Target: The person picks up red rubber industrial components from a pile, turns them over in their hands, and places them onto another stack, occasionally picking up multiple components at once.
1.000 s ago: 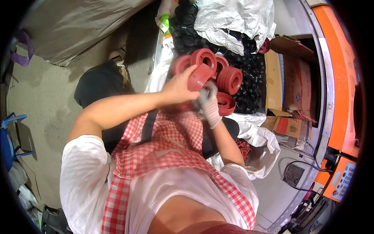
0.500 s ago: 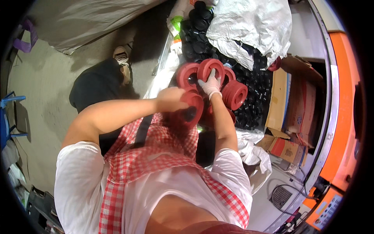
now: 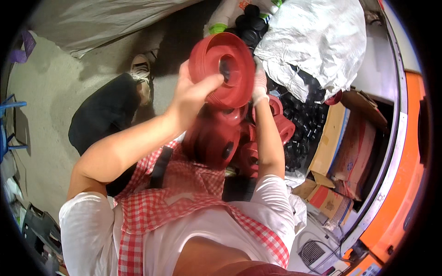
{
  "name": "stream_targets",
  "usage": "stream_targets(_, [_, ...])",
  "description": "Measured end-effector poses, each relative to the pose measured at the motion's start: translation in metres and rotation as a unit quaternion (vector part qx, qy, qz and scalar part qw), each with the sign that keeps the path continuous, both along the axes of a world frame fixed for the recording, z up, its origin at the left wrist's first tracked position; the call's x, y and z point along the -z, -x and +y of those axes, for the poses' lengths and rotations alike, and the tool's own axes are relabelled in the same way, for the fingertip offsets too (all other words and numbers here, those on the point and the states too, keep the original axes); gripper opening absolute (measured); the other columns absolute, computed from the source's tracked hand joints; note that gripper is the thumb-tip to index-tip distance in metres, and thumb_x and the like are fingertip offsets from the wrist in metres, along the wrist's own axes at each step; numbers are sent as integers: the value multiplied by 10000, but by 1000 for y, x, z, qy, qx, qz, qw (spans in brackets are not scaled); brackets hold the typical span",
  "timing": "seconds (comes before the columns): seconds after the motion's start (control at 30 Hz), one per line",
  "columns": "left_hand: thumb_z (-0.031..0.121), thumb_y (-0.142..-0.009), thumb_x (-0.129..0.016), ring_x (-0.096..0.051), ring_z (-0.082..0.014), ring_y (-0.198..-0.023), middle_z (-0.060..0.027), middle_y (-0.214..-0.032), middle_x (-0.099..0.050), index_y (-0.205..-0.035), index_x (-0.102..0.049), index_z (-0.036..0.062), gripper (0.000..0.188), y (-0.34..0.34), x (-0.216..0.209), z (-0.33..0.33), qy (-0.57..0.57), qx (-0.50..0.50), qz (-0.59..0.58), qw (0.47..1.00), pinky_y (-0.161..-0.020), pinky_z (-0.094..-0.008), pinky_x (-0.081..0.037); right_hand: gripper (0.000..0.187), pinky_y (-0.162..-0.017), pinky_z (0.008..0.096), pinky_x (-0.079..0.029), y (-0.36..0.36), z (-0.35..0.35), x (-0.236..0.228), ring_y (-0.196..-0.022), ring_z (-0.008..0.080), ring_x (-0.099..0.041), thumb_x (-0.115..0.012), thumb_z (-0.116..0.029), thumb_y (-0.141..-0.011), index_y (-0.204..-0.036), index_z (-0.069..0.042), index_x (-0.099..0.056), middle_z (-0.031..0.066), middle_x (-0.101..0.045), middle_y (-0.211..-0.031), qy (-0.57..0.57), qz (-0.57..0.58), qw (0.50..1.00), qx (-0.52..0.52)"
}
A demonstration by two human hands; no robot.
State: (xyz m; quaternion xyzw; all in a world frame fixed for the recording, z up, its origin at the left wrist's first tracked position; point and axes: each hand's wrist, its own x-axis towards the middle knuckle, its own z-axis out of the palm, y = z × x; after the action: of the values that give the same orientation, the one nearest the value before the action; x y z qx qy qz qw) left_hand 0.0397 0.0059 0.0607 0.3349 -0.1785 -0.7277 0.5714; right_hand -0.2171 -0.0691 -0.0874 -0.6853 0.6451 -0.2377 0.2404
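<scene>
My bare left hand (image 3: 195,89) grips a stack of red plastic rings (image 3: 239,85) from the left, thumb laid over the front rim. The stack is raised close to the camera, with a ribbed side and a smaller ring shape inside. My gloved right hand (image 3: 259,83) presses against its right side, and the fingers are partly hidden behind it. Below the stack, more red rings (image 3: 216,142) sit near my apron. Another red ring (image 3: 284,129) lies right of my right forearm, on a heap of small black plastic parts (image 3: 301,117).
A white woven sack (image 3: 317,41) covers the far part of the black heap. Cardboard boxes (image 3: 352,142) stand to the right, beside an orange machine (image 3: 391,184). A person's shoe (image 3: 140,78) and dark trouser leg show at left. A blue stool (image 3: 11,124) stands at the far left.
My left hand has moved up from the near rings and now holds the raised ring stack. The right hand has shifted from the front of a ring to the stack's right side.
</scene>
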Motion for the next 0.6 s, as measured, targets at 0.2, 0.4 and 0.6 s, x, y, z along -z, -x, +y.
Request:
stream_targets(0.2, [67, -769, -749, -597, -132, -905, -67, -1045, -574, -1275, -384, 0, 627, -2, -7, -5, -40, -33, -19, 998, -757, -273, -518, 696, -1004, 487, -404, -10, -38, 19, -1221, 442, -450, -679, -297, -779, -1396, -183, -378, 230, -358, -1424, -196, 350, 916, 1])
stream_targets(0.4, [199, -679, -817, -611, -178, -905, -94, -1076, -586, -1256, -452, -16, 716, 7, 15, 1, 89, -35, -190, 977, -792, -292, -507, 826, -934, 409, -461, -30, -12, -18, -1080, 343, -557, -804, -235, -689, -1338, 8, -355, 202, -539, -1194, -102, 20, 979, 177])
stream_targets(0.6, [126, -729, -776, -592, -107, -940, -40, -1058, -628, -1231, -528, 10, 573, 12, 9, 18, 105, 174, -190, 960, -837, -260, -483, 697, -1004, 341, -416, -79, 117, -129, -1167, 217, -494, -712, -160, -789, -1364, -36, -338, 105, -499, -1251, -103, -399, 911, 11])
